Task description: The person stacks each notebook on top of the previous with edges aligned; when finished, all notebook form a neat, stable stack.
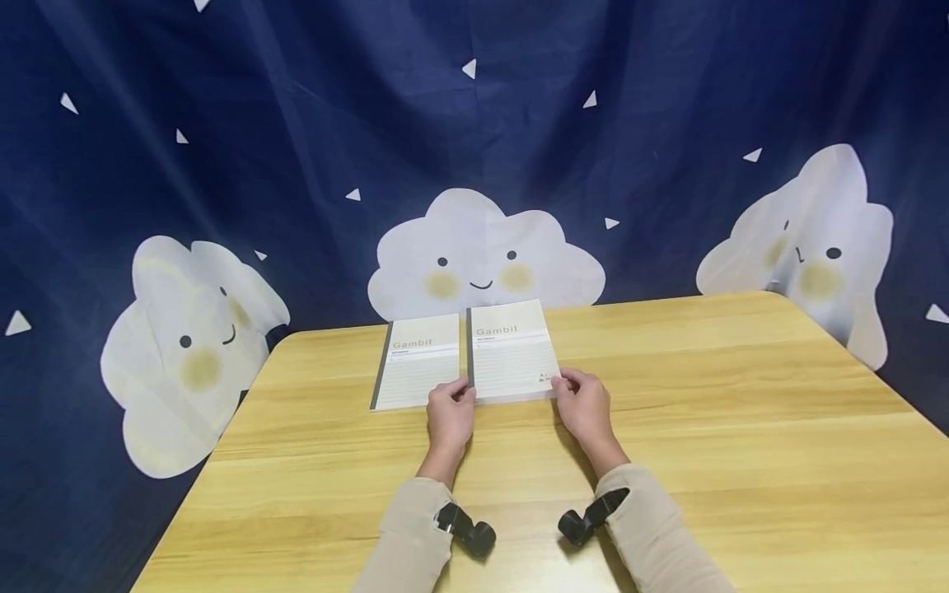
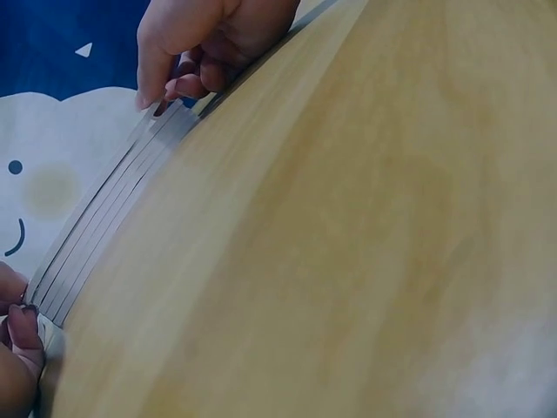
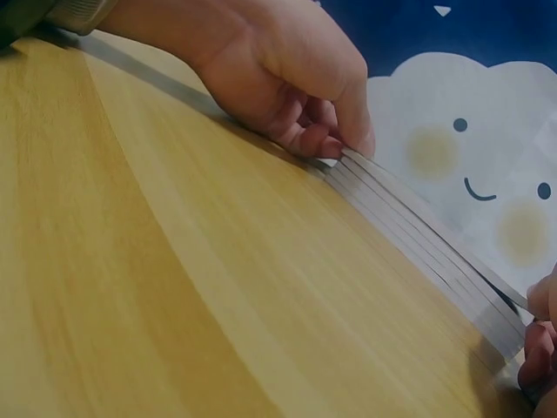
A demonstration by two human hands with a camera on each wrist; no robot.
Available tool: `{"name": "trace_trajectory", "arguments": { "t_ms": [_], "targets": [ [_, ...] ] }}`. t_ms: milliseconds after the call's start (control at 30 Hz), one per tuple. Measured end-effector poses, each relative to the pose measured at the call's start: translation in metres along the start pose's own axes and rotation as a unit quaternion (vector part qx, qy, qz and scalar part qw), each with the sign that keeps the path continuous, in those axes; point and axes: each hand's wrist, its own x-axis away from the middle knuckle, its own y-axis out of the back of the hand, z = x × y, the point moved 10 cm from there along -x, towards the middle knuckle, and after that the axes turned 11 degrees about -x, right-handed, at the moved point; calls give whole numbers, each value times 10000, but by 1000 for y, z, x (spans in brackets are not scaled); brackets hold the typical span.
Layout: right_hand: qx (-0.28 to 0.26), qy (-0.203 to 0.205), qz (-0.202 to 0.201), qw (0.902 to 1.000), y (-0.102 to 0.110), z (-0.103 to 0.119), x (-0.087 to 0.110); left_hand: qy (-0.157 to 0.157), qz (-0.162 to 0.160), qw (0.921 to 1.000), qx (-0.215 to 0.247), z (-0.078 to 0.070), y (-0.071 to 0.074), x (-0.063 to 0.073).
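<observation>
In the head view, a stack of several cream notebooks (image 1: pixel 511 354) with dark spines lies towards the back of the table, "Gambit" printed on the top cover. My left hand (image 1: pixel 451 416) pinches the top notebook at its near left corner, thumb above and fingers curled under. At the near right corner my right hand (image 1: pixel 586 409) pinches the same notebook. Layered page edges (image 3: pixel 418 244) show in the right wrist view, with a thin dark gap under the top notebook near the right hand (image 3: pixel 541 348). A matching notebook (image 1: pixel 418 362) lies flat just left of the stack.
The wooden table (image 1: pixel 741 428) extends to both sides and towards me. Behind its far edge hangs a dark blue curtain (image 1: pixel 311 123) with white smiling clouds. Each beige sleeve carries a black wrist camera (image 1: pixel 467 529).
</observation>
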Motion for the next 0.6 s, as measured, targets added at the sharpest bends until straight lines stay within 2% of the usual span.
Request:
{"name": "trace_trajectory", "arguments": {
  "t_ms": [233,467,600],
  "targets": [
    [-81,46,-78,9999,2,4,-2,-88,-49,9999,16,-6,2,-1],
    [-359,-373,-194,9985,10,-1,-3,-47,358,9987,370,-7,-4,-2],
    [-375,-367,-234,9983,12,5,-1,23,560,9971,508,-3,-6,-3]
  ]
}}
